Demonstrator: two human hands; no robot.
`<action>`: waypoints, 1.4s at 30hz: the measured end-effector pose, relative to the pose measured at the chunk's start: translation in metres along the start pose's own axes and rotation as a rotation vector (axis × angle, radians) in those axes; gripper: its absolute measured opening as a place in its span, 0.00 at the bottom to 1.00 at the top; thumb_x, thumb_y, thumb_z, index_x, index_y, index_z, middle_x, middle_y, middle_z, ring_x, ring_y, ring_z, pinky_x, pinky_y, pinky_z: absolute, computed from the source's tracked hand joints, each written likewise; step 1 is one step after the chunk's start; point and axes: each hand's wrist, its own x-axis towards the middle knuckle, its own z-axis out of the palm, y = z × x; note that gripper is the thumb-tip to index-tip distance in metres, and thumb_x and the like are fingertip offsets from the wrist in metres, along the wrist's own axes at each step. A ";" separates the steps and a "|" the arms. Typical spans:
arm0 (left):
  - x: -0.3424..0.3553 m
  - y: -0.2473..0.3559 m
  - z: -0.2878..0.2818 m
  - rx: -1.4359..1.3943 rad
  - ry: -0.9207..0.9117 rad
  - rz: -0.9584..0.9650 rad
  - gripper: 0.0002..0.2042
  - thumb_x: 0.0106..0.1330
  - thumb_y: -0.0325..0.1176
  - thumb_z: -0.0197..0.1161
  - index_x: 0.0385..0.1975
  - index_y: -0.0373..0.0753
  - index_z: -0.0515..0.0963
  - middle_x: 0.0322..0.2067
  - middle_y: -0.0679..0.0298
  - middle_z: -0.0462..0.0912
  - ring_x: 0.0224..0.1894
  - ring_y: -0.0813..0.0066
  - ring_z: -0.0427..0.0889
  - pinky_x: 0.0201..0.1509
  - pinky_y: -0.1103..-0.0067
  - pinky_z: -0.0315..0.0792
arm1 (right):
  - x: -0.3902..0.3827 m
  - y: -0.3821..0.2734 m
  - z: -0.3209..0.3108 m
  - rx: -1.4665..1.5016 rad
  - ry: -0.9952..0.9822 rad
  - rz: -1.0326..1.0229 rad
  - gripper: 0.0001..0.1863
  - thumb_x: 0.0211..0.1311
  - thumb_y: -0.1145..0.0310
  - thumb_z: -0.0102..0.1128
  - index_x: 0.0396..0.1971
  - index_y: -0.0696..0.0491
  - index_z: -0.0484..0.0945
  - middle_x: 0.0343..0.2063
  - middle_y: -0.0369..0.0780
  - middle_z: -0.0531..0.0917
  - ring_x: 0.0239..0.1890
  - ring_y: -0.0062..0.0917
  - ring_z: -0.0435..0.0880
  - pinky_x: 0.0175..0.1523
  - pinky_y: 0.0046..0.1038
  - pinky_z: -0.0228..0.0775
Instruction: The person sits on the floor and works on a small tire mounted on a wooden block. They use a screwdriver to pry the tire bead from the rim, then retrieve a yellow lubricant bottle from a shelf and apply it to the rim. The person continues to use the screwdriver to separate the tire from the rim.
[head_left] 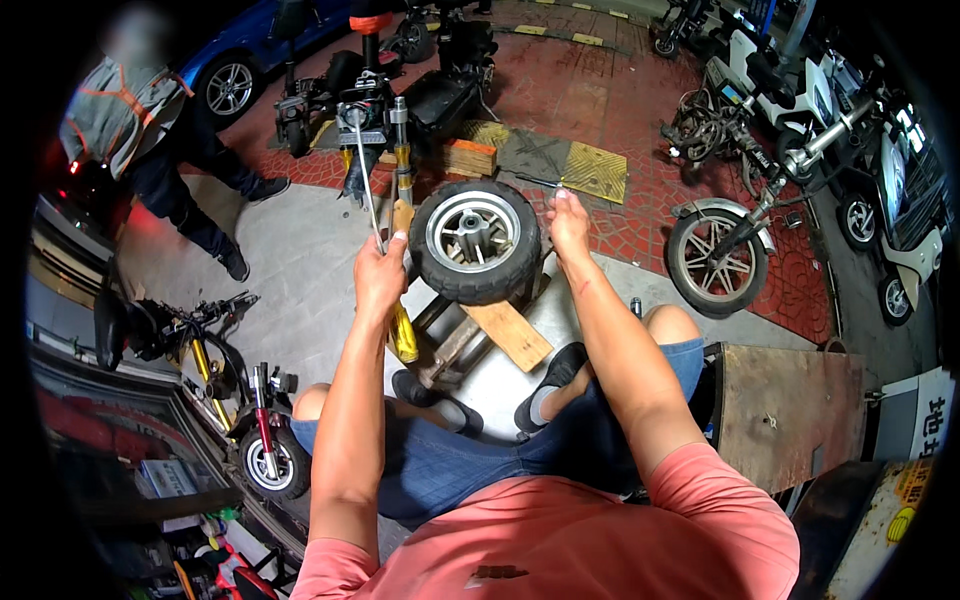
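A small wheel [479, 240] with a black tyre and a silver spoked rim lies flat on a low stand in front of me. My left hand [380, 275], at the wheel's left side, is closed around a long thin silver metal bar [365, 185] that points up and away from me. My right hand [568, 225], just right of the tyre, is closed on a thin dark rod [537, 181] whose free end points left past the wheel's far side. Under the wheel's near edge a wooden board [511, 337] sticks out toward my feet.
Beside the wheel stands a yellow fork tube [403, 335]. Wooden blocks [469, 157] lie behind it. A scooter front wheel [717, 258] stands at the right, near a wooden-topped box [791, 410]. At the left are a red-forked scooter [266, 430] and a walking person [165, 150].
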 end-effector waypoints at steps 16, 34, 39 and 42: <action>0.018 -0.047 0.027 0.141 0.038 -0.003 0.17 0.74 0.41 0.66 0.51 0.32 0.81 0.39 0.46 0.90 0.43 0.49 0.89 0.50 0.64 0.78 | -0.045 0.022 0.008 0.104 -0.283 -0.190 0.28 0.79 0.58 0.45 0.64 0.65 0.77 0.57 0.47 0.85 0.62 0.31 0.80 0.70 0.30 0.64; 0.034 -0.078 0.028 0.167 0.055 -0.081 0.18 0.72 0.44 0.68 0.47 0.33 0.84 0.37 0.46 0.90 0.43 0.50 0.89 0.50 0.62 0.78 | -0.096 -0.049 -0.041 -0.375 -0.410 -0.306 0.30 0.55 0.65 0.75 0.60 0.57 0.83 0.63 0.51 0.80 0.66 0.42 0.79 0.62 0.38 0.77; 0.030 -0.072 0.026 0.196 0.053 -0.077 0.18 0.71 0.44 0.69 0.47 0.34 0.84 0.36 0.48 0.90 0.41 0.52 0.89 0.50 0.63 0.78 | -0.094 -0.054 -0.046 -0.495 -0.382 -0.242 0.47 0.55 0.46 0.79 0.68 0.62 0.74 0.65 0.57 0.76 0.69 0.44 0.75 0.74 0.39 0.63; 0.040 -0.086 0.028 0.083 0.010 -0.061 0.19 0.70 0.45 0.69 0.46 0.34 0.85 0.35 0.50 0.90 0.40 0.55 0.89 0.49 0.63 0.78 | -0.069 -0.004 -0.069 -0.571 -0.576 -0.154 0.47 0.56 0.45 0.77 0.67 0.63 0.74 0.65 0.58 0.77 0.70 0.47 0.74 0.76 0.39 0.62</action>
